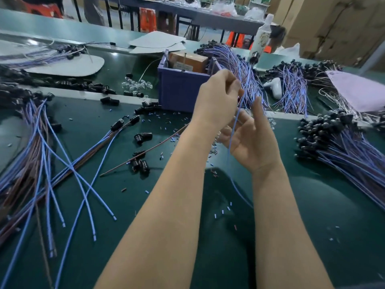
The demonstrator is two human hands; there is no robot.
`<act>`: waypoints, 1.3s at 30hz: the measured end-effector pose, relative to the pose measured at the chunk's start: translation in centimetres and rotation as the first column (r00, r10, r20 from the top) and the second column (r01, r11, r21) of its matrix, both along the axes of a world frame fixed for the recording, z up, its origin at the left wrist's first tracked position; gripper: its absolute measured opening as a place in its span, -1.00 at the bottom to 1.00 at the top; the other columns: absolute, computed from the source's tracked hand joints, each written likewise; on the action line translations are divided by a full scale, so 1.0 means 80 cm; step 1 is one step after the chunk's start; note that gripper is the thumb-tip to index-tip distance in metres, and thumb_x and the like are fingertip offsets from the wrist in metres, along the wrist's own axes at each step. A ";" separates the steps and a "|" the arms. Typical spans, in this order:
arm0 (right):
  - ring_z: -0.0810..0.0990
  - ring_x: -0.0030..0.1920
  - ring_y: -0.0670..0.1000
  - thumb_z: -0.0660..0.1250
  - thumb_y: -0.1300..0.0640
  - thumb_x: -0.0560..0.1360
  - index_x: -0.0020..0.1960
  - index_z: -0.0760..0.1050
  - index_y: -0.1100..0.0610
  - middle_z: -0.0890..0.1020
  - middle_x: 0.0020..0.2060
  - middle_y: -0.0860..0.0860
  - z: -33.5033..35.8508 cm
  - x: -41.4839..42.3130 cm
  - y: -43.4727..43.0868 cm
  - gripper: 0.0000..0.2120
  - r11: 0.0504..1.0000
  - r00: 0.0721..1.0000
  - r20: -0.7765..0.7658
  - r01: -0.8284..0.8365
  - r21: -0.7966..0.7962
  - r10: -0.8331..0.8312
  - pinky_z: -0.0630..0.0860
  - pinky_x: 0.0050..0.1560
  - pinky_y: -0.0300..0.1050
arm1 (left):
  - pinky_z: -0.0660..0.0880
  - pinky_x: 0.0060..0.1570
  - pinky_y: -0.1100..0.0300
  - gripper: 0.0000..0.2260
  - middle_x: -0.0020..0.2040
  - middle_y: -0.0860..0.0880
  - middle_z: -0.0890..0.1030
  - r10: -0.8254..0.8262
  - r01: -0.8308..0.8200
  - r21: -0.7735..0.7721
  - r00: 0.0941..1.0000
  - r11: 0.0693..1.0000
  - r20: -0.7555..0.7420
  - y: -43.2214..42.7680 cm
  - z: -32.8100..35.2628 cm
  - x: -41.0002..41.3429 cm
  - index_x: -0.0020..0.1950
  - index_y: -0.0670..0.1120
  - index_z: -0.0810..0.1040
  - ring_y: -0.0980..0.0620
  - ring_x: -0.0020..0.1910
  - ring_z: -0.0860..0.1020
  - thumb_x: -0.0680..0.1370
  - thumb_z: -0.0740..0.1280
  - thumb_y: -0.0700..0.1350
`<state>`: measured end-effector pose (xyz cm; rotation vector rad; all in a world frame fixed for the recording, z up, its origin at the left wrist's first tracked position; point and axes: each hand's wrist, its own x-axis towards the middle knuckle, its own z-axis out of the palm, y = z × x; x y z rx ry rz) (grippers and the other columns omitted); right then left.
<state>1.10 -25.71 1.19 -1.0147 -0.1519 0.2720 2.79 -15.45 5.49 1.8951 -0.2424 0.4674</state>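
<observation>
Fingers (pixel 234 84) of the left hand (pixel 216 99): curling in and pinching a blue wire (pixel 231 136) between thumb and fingertips, raised above the desk (pixel 312 205).

Right hand (pixel 252 140): sitting just below and right of the left, palm turned toward the camera, its fingers (pixel 244 122) standing loosely straight and slightly spread. The wire is running down across this palm; whether it is touching the skin cannot be told.

Blue wire: rising from the pinch to a black cap (pixel 254 56) at its top end, and hanging down past the right wrist toward the near edge of the desk.

Purple box (pixel 177 90): standing on the desk just behind the left hand, holding a brown block (pixel 187 61).

Wire bundle (pixel 233 57): lying behind both hands, to the right of the box, capped ends pointing left.

White tool (pixel 274 85): lying beyond the right hand among more wires.

Capped bundle (pixel 343 151): spreading across the right side of the desk, its black ends pointing toward the hands.

Pink sheet (pixel 360 90): lying over wires at the far right.

Loose wires (pixel 62 159): blue and brown, crossing one another over the left side of the desk.

Loose caps (pixel 143 137): lying scattered between those wires and the left forearm.

Clear bulbs (pixel 137 83): lying in a small heap left of the box.

Blue scraps (pixel 223 211): lying strewn on the desk between the forearms.

White bottle (pixel 263 36): standing at the far edge.
</observation>
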 end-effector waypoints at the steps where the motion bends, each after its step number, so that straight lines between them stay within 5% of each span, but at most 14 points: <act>1: 0.53 -0.33 -0.02 0.08 -0.28 0.49 0.00 0.48 0.13 0.56 -0.28 0.01 -0.001 0.002 -0.003 -0.51 1.000 1.000 0.010 0.011 0.013 -0.011 0.46 -0.23 -0.18 | 0.48 -0.07 0.19 -0.89 -0.17 0.02 0.62 0.008 -0.008 0.054 1.000 0.999 0.007 -0.004 -0.002 -0.002 -0.04 -0.11 0.54 0.05 -0.19 0.54 0.61 0.24 -0.13; 5: 0.51 -0.06 0.08 0.16 -0.16 0.49 0.03 0.58 0.11 0.56 -0.01 0.16 -0.006 0.007 -0.003 -0.61 0.996 0.996 0.048 0.074 -0.048 -0.071 0.44 -0.13 -0.14 | 0.50 0.05 0.13 -0.86 -0.05 -0.01 0.65 -0.069 0.076 0.173 0.996 0.982 -0.049 -0.011 -0.012 -0.009 0.03 -0.07 0.60 -0.02 -0.01 0.59 0.57 0.26 -0.16; 8: 0.42 -0.31 -0.02 0.17 0.10 0.60 -0.24 0.66 0.11 0.59 -0.30 0.04 -0.006 0.007 -0.006 -0.64 0.967 0.966 0.118 0.239 -0.090 -0.228 0.35 -0.25 -0.19 | 0.50 -0.20 0.37 -0.76 -0.12 -0.02 0.64 -0.195 0.206 0.071 0.971 0.976 -0.138 -0.008 -0.022 -0.009 0.08 -0.07 0.61 0.02 -0.15 0.61 0.55 0.20 -0.26; 11: 0.41 -0.42 -0.07 0.14 0.25 0.60 -0.20 0.53 0.15 0.56 -0.39 0.03 -0.006 0.009 -0.005 -0.74 0.894 0.899 0.177 0.426 -0.143 -0.400 0.36 -0.42 -0.29 | 0.55 -0.05 0.23 -0.73 -0.03 -0.08 0.63 -0.273 0.245 -0.150 0.941 0.958 -0.202 -0.008 -0.032 -0.011 0.22 -0.12 0.54 0.04 -0.18 0.57 0.62 0.13 -0.25; 13: 0.42 -0.51 -0.16 0.11 0.27 0.62 -0.15 0.49 0.16 0.59 -0.45 -0.04 -0.004 0.011 -0.005 -0.76 0.815 0.814 0.179 0.573 -0.086 -0.553 0.39 -0.47 -0.35 | 0.53 0.04 0.12 -0.75 0.03 -0.11 0.64 -0.299 0.250 -0.188 0.901 0.950 -0.313 -0.005 -0.039 -0.011 0.25 -0.13 0.48 0.03 -0.13 0.58 0.66 0.09 -0.11; 16: 0.53 -0.44 -0.15 0.12 0.23 0.64 -0.12 0.46 0.13 0.63 -0.37 -0.01 0.000 0.010 -0.015 -0.79 0.683 0.680 0.070 0.719 0.131 -0.730 0.51 -0.36 -0.33 | 0.47 -0.24 0.22 -0.69 -0.18 -0.02 0.65 -0.313 0.393 0.039 0.785 0.919 -0.535 0.006 -0.048 -0.016 0.07 -0.09 0.46 0.07 -0.26 0.62 0.65 0.05 0.09; 19: 0.57 -0.40 -0.13 0.16 0.20 0.63 -0.10 0.49 0.10 0.58 -0.25 0.02 0.000 0.011 -0.026 -0.82 0.597 0.630 -0.048 0.756 0.269 -0.775 0.56 -0.29 -0.30 | 0.36 -0.44 0.33 -0.75 -0.35 0.03 0.51 -0.325 0.421 0.038 0.752 0.906 -0.573 0.011 -0.056 -0.020 -0.06 -0.09 0.49 0.13 -0.44 0.50 0.67 0.08 -0.05; 22: 0.46 -0.44 -0.18 0.23 0.10 0.60 -0.11 0.55 0.03 0.53 -0.28 -0.07 -0.007 0.013 -0.021 -0.83 0.648 0.651 -0.009 0.757 0.088 -0.759 0.43 -0.41 -0.35 | 0.29 -0.50 0.30 -0.75 -0.36 0.02 0.44 -0.243 0.299 0.051 0.854 0.953 -0.459 0.012 -0.058 -0.015 -0.10 -0.10 0.55 0.10 -0.47 0.35 0.65 0.11 -0.15; 25: 0.41 -0.46 -0.17 0.25 0.05 0.59 -0.17 0.58 0.05 0.52 -0.35 -0.04 -0.020 0.015 -0.004 -0.79 0.759 0.797 0.192 0.604 -0.245 -0.572 0.33 -0.43 -0.33 | 0.33 -0.48 0.32 -0.78 -0.34 0.03 0.52 -0.200 0.231 0.072 0.933 0.970 -0.299 0.007 -0.055 -0.012 -0.10 -0.09 0.59 0.17 -0.47 0.37 0.62 0.18 -0.17; 28: 0.37 -0.51 -0.19 0.22 0.06 0.60 -0.26 0.57 0.08 0.49 -0.50 -0.07 -0.029 0.017 0.008 -0.70 0.681 0.804 0.384 0.591 -0.433 -0.454 0.31 -0.44 -0.34 | 0.37 -0.39 0.31 -0.81 -0.30 0.06 0.58 -0.153 0.173 0.064 0.958 0.983 -0.244 0.005 -0.059 -0.012 -0.12 -0.02 0.60 0.14 -0.40 0.44 0.60 0.22 -0.15; 30: 0.36 -0.54 -0.21 0.20 0.07 0.62 -0.26 0.54 0.11 0.47 -0.52 -0.08 -0.030 0.017 0.007 -0.68 0.631 0.744 0.409 0.666 -0.398 -0.528 0.30 -0.46 -0.33 | 0.43 -0.32 0.29 -0.83 -0.27 0.04 0.62 -0.096 0.125 0.098 0.962 0.987 -0.255 0.009 -0.066 -0.011 -0.11 -0.07 0.62 0.08 -0.33 0.50 0.59 0.25 -0.14; 34: 0.39 -0.55 -0.17 0.17 0.05 0.63 -0.25 0.51 0.14 0.47 -0.51 -0.04 -0.025 0.018 -0.006 -0.67 0.666 0.677 0.090 0.735 -0.128 -0.730 0.36 -0.49 -0.33 | 0.37 -0.21 0.27 -0.87 -0.29 0.08 0.59 0.066 -0.027 0.144 0.959 0.989 -0.275 0.034 -0.079 -0.008 -0.13 -0.05 0.57 0.11 -0.27 0.50 0.58 0.28 -0.11; 37: 0.52 -0.48 -0.15 0.20 0.10 0.61 -0.19 0.52 0.15 0.57 -0.49 -0.06 -0.022 0.018 -0.002 -0.75 0.751 0.752 -0.030 0.659 0.043 -0.658 0.52 -0.40 -0.33 | 0.33 -0.19 0.29 -0.92 -0.25 0.06 0.55 0.124 -0.096 0.115 0.956 0.989 -0.267 0.043 -0.082 -0.006 -0.09 -0.03 0.55 0.12 -0.28 0.47 0.57 0.29 -0.08; 39: 0.55 -0.41 -0.13 0.25 0.18 0.59 -0.12 0.51 0.17 0.59 -0.40 -0.02 -0.024 0.019 0.008 -0.86 0.823 0.823 0.014 0.567 0.023 -0.567 0.56 -0.31 -0.31 | 0.35 -0.18 0.27 -0.92 -0.29 0.09 0.53 0.085 -0.073 0.057 0.963 0.996 -0.255 0.039 -0.082 -0.006 -0.10 -0.05 0.55 0.15 -0.31 0.45 0.57 0.30 -0.11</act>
